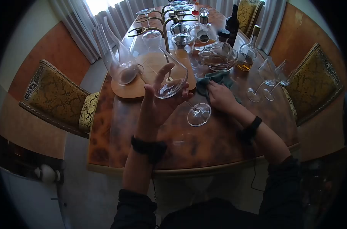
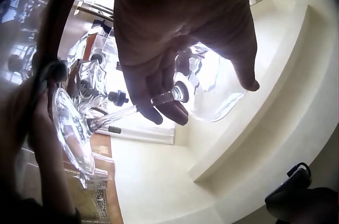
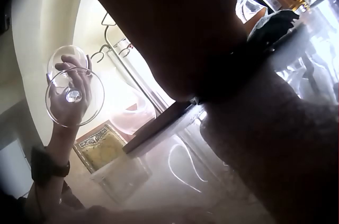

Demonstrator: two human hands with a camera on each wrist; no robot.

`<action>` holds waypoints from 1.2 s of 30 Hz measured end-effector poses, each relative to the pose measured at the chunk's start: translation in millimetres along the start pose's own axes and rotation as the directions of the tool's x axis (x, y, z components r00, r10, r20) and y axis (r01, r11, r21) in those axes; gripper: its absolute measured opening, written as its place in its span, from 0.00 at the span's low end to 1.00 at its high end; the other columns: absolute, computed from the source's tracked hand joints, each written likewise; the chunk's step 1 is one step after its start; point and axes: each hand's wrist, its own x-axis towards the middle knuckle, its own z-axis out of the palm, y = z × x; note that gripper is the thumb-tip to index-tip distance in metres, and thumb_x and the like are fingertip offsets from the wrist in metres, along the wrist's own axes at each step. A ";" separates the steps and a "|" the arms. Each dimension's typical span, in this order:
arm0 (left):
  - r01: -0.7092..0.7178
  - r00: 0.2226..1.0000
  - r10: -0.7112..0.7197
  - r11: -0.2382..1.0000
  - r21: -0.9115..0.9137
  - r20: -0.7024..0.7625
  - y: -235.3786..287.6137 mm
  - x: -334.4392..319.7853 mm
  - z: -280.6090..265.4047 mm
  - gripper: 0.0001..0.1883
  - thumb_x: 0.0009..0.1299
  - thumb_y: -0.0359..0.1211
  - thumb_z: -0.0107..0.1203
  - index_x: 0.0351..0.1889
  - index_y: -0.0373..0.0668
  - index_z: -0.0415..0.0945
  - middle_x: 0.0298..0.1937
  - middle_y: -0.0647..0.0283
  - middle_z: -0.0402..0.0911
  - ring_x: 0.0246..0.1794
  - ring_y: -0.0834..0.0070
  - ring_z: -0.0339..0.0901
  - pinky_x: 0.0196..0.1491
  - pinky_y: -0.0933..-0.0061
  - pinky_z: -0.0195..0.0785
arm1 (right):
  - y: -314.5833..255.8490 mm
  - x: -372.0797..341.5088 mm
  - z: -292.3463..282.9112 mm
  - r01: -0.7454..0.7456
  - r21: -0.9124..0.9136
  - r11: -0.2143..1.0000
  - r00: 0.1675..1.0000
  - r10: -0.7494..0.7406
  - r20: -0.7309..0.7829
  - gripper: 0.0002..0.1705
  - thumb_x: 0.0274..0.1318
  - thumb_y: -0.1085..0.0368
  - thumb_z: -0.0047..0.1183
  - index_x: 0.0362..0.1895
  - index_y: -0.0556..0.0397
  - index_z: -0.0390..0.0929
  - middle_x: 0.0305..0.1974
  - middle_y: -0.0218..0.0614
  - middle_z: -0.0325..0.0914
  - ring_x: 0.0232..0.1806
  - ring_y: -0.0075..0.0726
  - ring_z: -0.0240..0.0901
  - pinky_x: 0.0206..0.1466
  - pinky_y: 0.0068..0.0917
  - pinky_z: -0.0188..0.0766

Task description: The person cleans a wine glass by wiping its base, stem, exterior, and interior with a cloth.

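My left hand (image 1: 158, 108) holds a clear wine glass (image 1: 170, 88) tilted over the table's near part. The bowl leans against the palm, and the stem passes between the fingers, as the left wrist view shows. Its round foot (image 2: 71, 131) points away from the palm, toward the right arm. My right hand (image 1: 222, 97) grips a dark teal cloth (image 1: 220, 77) on the tabletop, to the right of the glass. In the right wrist view, the forearm hides most of that hand, and part of the cloth (image 3: 270, 28) shows beyond it.
On a round wooden board (image 1: 122, 93) stand a curved glass decanter (image 1: 125, 72) and a metal rack (image 1: 166, 32) with hanging glasses. Behind the cloth are a wide decanter (image 1: 217, 57) and an amber-filled bottle (image 1: 247, 55). Two wine glasses (image 1: 268, 74) stand at the right edge.
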 end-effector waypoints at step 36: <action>0.124 0.992 -0.123 0.988 -0.096 0.022 -17.1 0.4 1.4 0.60 0.61 0.72 0.58 0.81 0.47 0.47 0.55 0.46 0.77 0.49 0.60 0.78 0.65 0.47 0.67 | -9.4 -22.7 -20.0 0.295 -0.177 0.939 0.949 -0.266 0.169 0.45 0.64 0.32 0.46 0.75 0.46 0.62 0.78 0.46 0.54 0.83 0.47 0.41 0.78 0.72 0.36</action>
